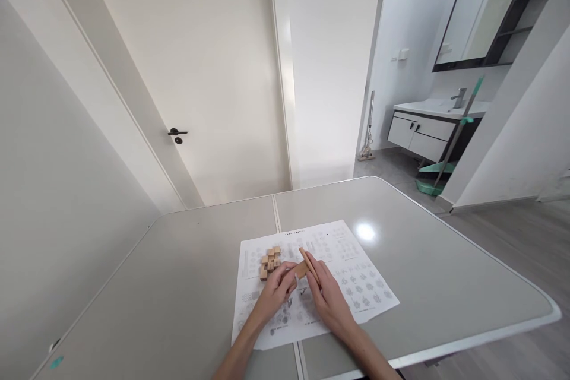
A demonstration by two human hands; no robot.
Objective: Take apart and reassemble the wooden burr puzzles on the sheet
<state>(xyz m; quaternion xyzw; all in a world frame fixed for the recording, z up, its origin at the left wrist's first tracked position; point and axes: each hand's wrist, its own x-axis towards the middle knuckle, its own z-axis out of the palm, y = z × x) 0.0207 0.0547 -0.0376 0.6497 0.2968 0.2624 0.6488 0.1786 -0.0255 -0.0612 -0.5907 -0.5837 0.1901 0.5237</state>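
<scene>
Over a printed sheet (378,292) on the table, my two hands come together around light wooden pieces. My right hand (327,291) is closed on a thin wooden stick (308,261), which points up and away to the left. Between the hands is a flat wooden piece (301,270), and the closed fingers of my left hand (276,291) pinch its left side. Whether that piece and the stick are joined is hard to tell. Left of the stick, just beyond my left hand, a cluster of small wooden blocks (271,256) rests on the sheet.
The grey table (187,285) has rounded corners and a seam (276,214) down its middle. Behind it stands a white door (214,71) with a black handle (177,132). At the right are a washbasin cabinet (423,130), a mop (369,130) and a green dustpan (430,187).
</scene>
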